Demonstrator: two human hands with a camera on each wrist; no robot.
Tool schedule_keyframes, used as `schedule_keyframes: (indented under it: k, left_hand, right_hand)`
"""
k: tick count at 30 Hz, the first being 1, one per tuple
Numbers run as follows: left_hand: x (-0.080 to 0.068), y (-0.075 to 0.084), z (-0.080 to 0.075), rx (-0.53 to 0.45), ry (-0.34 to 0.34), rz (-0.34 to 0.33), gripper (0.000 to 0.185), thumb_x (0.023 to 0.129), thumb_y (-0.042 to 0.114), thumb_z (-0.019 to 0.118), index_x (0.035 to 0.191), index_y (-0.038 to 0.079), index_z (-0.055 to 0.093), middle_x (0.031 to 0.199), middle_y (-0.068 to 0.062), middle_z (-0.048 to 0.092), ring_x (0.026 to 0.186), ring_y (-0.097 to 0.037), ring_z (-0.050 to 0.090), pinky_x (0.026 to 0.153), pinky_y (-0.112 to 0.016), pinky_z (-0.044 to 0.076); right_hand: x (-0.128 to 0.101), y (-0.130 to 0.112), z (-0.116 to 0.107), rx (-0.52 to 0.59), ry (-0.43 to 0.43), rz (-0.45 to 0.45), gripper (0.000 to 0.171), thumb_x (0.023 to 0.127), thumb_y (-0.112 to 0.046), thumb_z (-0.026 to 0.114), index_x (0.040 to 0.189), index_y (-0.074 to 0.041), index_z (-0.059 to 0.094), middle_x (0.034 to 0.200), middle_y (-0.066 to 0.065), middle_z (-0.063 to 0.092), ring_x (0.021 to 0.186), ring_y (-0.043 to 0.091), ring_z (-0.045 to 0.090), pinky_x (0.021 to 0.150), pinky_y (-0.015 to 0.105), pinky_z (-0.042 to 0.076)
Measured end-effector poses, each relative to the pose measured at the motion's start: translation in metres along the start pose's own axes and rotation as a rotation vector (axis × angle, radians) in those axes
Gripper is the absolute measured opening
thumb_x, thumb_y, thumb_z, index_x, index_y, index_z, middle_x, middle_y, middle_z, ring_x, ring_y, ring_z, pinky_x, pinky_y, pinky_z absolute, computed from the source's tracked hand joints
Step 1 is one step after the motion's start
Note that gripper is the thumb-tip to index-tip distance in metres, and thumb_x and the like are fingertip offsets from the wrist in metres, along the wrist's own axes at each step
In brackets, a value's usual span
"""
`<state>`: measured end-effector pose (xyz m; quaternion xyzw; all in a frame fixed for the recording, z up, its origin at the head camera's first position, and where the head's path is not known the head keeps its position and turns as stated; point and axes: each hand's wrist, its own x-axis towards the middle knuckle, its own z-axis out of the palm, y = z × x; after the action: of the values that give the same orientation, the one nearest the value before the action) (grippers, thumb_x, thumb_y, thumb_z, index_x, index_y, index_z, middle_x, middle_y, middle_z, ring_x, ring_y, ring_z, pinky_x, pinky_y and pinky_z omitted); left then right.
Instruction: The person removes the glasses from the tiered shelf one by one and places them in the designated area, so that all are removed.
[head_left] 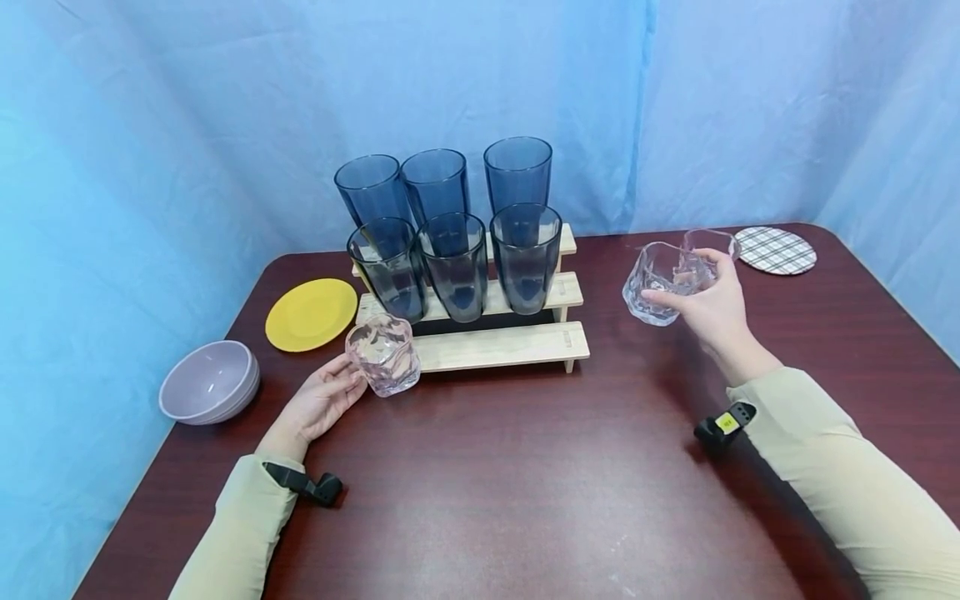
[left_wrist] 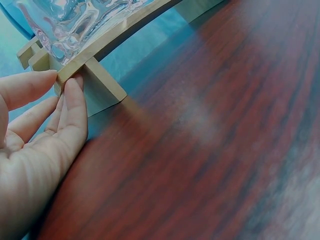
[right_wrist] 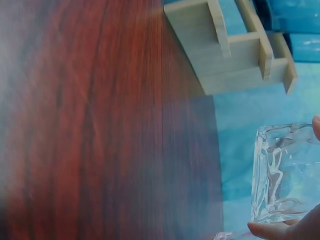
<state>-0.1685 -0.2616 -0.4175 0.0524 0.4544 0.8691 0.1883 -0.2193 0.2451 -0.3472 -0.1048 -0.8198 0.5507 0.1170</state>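
Observation:
My left hand (head_left: 321, 398) pinches the left end of the lowest step of a three-step wooden rack (head_left: 502, 348), as the left wrist view shows. On that end stands a clear, faintly pink tumbler (head_left: 384, 358) with wavy sides. In my right hand (head_left: 718, 312) is a clear wavy tumbler (head_left: 651, 287), held between thumb and fingers and raised off the table. Partly hidden behind that hand is another clear, pinkish tumbler (head_left: 712, 240). Tall blue-grey glasses (head_left: 457, 271) stand in two rows on the middle and upper steps.
Left of the rack lie a yellow plate (head_left: 311, 315) and a lilac bowl (head_left: 210, 383). A round plaid mat (head_left: 776, 251) is at the far right corner of the dark red wooden table (head_left: 525, 475). Blue curtains (head_left: 247, 108) hang behind and at the sides.

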Motion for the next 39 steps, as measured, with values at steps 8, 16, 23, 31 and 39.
schedule_keyframes:
  k: [8, 16, 23, 31, 39]
  left_hand:
    - [-0.001, 0.0, 0.0, 0.004, 0.02, -0.013, 0.04, 0.095, -0.011, 0.04, 0.114, 0.017, 0.061, 0.113, 0.0, 0.061, 0.099, -0.009, 0.061, 0.086, -0.02, 0.05]
    - [-0.002, -0.001, 0.0, 0.015, 0.034, -0.016, 0.042, 0.096, -0.011, 0.038, 0.113, 0.018, 0.062, 0.113, 0.001, 0.061, 0.098, -0.009, 0.061, 0.086, -0.02, 0.05]
    - [-0.003, -0.002, 0.0, 0.018, 0.005, -0.01, 0.039, 0.096, -0.01, 0.039, 0.116, 0.017, 0.058, 0.113, 0.0, 0.062, 0.099, -0.008, 0.061, 0.087, -0.02, 0.049]
    - [0.0, -0.001, 0.0, -0.001, 0.003, -0.016, 0.043, 0.096, -0.012, 0.035, 0.116, 0.017, 0.061, 0.114, 0.0, 0.062, 0.099, -0.01, 0.061, 0.087, -0.021, 0.05]
    - [0.001, 0.0, 0.0, 0.022, -0.004, -0.003, 0.041, 0.096, -0.011, 0.036, 0.117, 0.017, 0.058, 0.113, 0.001, 0.062, 0.098, -0.009, 0.061, 0.087, -0.02, 0.05]
  right_hand:
    - [0.019, 0.003, 0.012, -0.026, 0.06, -0.005, 0.094, 0.067, -0.019, 0.086, 0.141, -0.008, 0.029, 0.144, 0.015, 0.035, 0.128, 0.025, 0.035, 0.109, 0.038, 0.032]
    - [0.029, 0.009, 0.026, -0.04, 0.075, -0.013, 0.097, 0.065, -0.016, 0.087, 0.141, -0.005, 0.028, 0.146, 0.016, 0.033, 0.13, 0.026, 0.033, 0.111, 0.037, 0.029]
    - [0.032, 0.012, 0.03, -0.089, 0.059, -0.001, 0.097, 0.066, -0.015, 0.086, 0.142, -0.004, 0.026, 0.145, 0.019, 0.034, 0.131, 0.03, 0.033, 0.111, 0.041, 0.029]
    - [0.037, 0.016, 0.029, -0.104, 0.04, 0.022, 0.097, 0.068, -0.015, 0.085, 0.143, -0.005, 0.024, 0.149, 0.019, 0.028, 0.136, 0.031, 0.028, 0.113, 0.042, 0.026]
    - [0.039, 0.019, 0.031, -0.119, 0.041, 0.027, 0.098, 0.068, -0.016, 0.085, 0.143, -0.004, 0.024, 0.147, 0.021, 0.03, 0.135, 0.033, 0.029, 0.113, 0.044, 0.026]
